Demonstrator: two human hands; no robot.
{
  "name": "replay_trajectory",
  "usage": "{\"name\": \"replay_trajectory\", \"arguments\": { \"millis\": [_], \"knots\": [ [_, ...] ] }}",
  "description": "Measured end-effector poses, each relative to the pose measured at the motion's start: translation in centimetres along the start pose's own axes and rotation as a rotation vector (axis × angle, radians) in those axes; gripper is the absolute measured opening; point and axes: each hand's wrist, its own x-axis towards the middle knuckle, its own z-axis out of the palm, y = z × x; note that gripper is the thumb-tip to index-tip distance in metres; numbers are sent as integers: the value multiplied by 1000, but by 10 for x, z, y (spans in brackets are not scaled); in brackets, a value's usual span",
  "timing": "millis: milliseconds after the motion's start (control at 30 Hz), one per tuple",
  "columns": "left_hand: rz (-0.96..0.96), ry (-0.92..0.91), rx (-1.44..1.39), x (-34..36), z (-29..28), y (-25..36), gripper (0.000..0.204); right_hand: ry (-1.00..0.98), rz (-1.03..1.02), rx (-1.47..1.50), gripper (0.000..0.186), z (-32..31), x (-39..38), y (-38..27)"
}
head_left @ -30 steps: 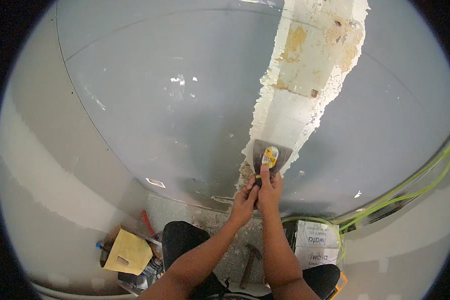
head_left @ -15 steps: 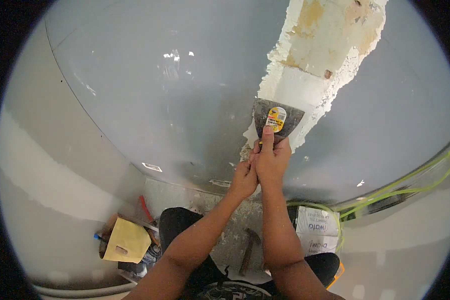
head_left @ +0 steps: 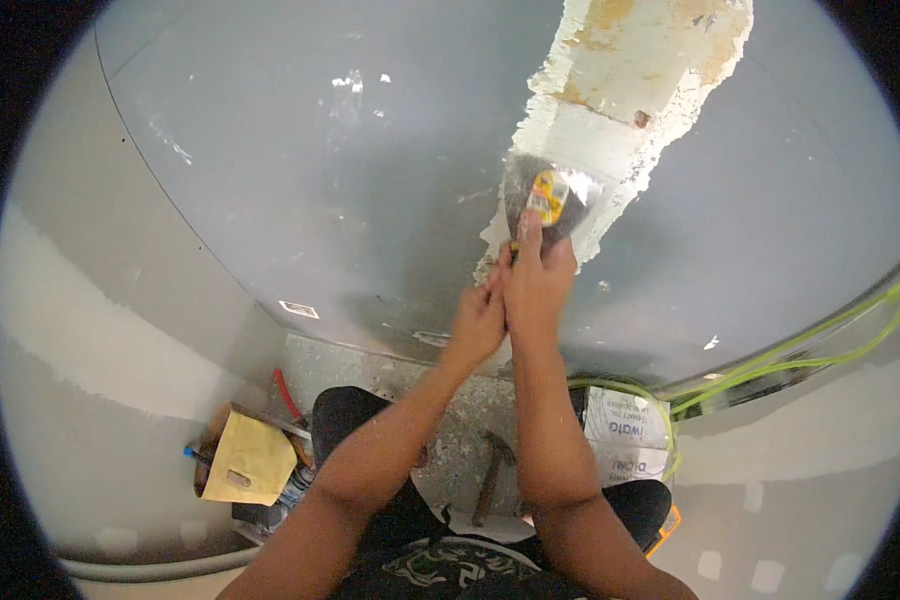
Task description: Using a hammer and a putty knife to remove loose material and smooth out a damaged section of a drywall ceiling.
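My right hand point(head_left: 538, 278) grips a wide metal scraper point(head_left: 555, 190) with a yellow label, one finger laid along the back of its blade. Just below, my left hand point(head_left: 480, 318) is closed on the scraper's handle, which is mostly hidden by both hands. The blade, a little blurred, lies on a long pale strip point(head_left: 630, 70) with ragged flaking edges and rusty-tan patches, set in the blue-grey wall point(head_left: 300, 160). The blade covers the strip's lower middle, and a short length of flaking white shows beside my hands.
A yellow pouch point(head_left: 260, 465) with tools sits low left near a red bar point(head_left: 287, 395). A hammer point(head_left: 490, 480) lies on the speckled floor point(head_left: 450, 420) between my knees. A white printed box point(head_left: 620, 440) and green hoses point(head_left: 780, 365) are at right. Side walls point(head_left: 70, 330) enclose me.
Both my hands and the scraper have moved steadily up the strip, away from my body, over the last second. My grip looks the same, and my forearms reach farther forward.
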Motion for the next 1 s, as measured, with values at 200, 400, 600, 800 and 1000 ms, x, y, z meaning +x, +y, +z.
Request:
{"name": "replay_trajectory", "arguments": {
  "millis": [200, 400, 600, 800, 1000],
  "knots": [
    [-85, 16, -177, -41, -5, 17, 56, -48, 119, 40, 28, -16, -29, 15],
    [-156, -102, 77, -81, -17, -56, 65, -101, 387, 449, 27, -38, -69, 60],
    [4, 43, 49, -54, -12, -47, 60, -40, 58, 0, 24, -19, -43, 50],
    [-62, -54, 64, 3, -19, 47, 57, 1, 92, 232, 24, 14, 5, -36],
    [-164, -38, 150, -62, -18, -6, 62, -59, 163, 164, 30, -19, -51, 21]
  ]
}}
